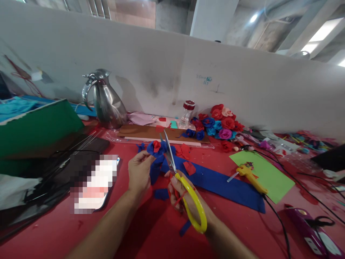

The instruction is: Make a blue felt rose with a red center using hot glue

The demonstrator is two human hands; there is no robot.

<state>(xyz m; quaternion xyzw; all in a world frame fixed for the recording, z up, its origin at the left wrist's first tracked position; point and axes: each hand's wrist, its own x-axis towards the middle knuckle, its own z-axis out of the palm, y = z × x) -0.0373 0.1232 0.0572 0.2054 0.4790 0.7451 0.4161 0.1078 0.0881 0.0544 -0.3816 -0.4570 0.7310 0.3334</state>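
My left hand [139,169] pinches a paper flower [156,146] with blue outer petals and a red centre. Blue paper [155,169] hangs beneath its fingers. In my right hand [178,192] is a pair of scissors [198,210] with yellow handles, its blades pointing up and away just right of the flower. Something red, like a strip of paper, also shows among the right fingers. Behind that hand a long blue paper strip [221,183] lies across the red table. Red paper pieces [189,168] and blue scraps [161,194] lie close by.
A yellow glue gun [252,178] rests partly on green paper [277,180], its cord running forward. Finished paper flowers [225,122] are heaped by the wall. A steel jug [107,102], glass jar [187,117] and green box [40,133] stand behind. A phone [98,183] lies left.
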